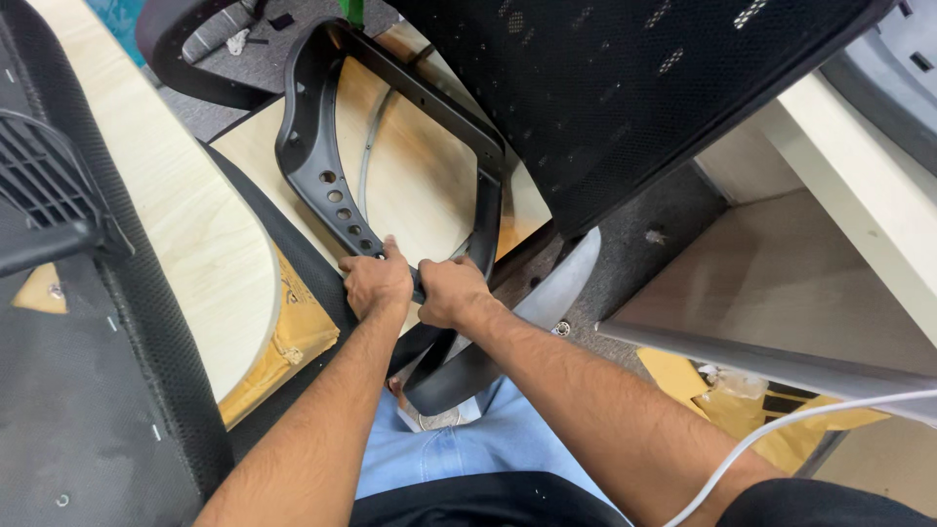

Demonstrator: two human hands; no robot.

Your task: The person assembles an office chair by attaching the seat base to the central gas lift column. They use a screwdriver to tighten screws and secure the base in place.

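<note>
A black plastic chair frame (308, 146) with a row of round holes lies over a light wooden board (420, 176). Both my hands grip its near bottom edge side by side. My left hand (378, 281) closes on the frame just below the holes. My right hand (451, 291) closes on the same bar beside it. A black mesh chair back (605, 88) leans above the frame at the top right. A curved black armrest piece (454, 376) hangs below my hands, over my blue jeans (449, 454).
A curved light wooden tabletop (185, 215) is at left, with a black mesh chair part (59, 195) over it. Brown cardboard (298, 332) lies under the table's edge. A white desk (859, 195) stands at right, and a white cable (781, 425) crosses the lower right.
</note>
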